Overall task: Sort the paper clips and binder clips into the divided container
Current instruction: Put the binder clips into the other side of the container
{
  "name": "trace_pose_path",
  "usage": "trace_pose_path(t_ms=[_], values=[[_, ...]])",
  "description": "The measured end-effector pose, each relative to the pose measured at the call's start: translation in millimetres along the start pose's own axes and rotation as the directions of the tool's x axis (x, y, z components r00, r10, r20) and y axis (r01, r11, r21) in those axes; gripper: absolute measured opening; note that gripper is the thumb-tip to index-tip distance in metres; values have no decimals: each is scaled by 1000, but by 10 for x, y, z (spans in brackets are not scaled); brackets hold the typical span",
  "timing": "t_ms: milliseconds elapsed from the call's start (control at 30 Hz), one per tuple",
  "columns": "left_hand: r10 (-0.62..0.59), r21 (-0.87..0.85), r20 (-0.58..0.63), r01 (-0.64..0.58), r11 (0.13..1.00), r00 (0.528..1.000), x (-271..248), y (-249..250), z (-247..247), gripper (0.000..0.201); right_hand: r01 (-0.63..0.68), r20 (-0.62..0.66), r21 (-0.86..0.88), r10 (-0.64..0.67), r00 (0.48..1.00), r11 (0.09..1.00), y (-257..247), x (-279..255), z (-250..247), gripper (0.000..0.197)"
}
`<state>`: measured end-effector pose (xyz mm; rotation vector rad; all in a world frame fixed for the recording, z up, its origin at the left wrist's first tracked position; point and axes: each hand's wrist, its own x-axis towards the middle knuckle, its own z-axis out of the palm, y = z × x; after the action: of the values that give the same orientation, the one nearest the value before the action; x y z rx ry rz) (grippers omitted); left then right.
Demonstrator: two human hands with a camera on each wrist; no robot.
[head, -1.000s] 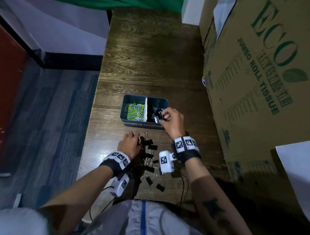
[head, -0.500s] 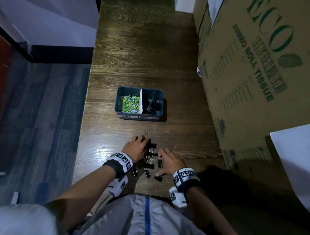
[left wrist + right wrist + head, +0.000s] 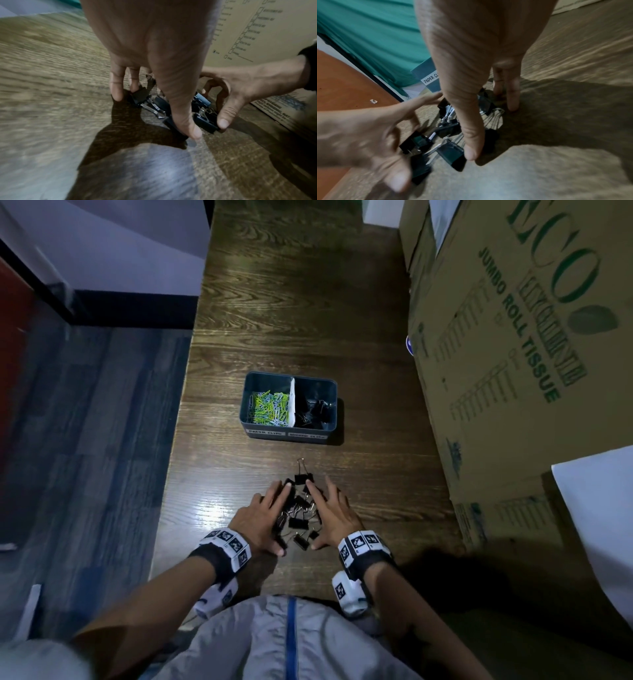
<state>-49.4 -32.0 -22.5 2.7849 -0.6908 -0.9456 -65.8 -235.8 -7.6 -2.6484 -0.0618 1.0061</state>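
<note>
Several black binder clips lie in a loose pile on the wooden table near its front edge. My left hand rests at the pile's left side and my right hand at its right, fingers spread and fairly straight, fingertips on the table and against the clips. The left wrist view shows my left thumb touching a binder clip with my right hand opposite. Farther out stands the grey divided container, with coloured paper clips in the left compartment and binder clips in the right.
A large cardboard box stands along the table's right side, close to the container. White paper hangs at the near right. The table's left edge drops to a blue-grey floor. Bare wood stretches beyond the container.
My right hand has come back from the container's right compartment to the pile. Both hands have spread their fingers and now bracket the binder clips, which lie closer together.
</note>
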Motion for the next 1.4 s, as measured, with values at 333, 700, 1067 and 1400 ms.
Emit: trace_pose_path(t_ms=[333,700,1067,1400], values=[[49,-54,-18,-50,997,999,190,82,-77,106,32,-142,9,-30,989,999,-129,66,25,86],[-84,-204,-154,52,978,984,148,79,-142,54,-17,-250,111,44,967,994,-67,40,-15,50],[-122,-222,-128,91,971,984,222,110,-227,53,32,-486,317,133,864,948,-152,15,-419,10],[-124,-185,-165,93,978,979,122,120,-305,50,257,-608,401,45,793,879,-363,345,-1501,55]])
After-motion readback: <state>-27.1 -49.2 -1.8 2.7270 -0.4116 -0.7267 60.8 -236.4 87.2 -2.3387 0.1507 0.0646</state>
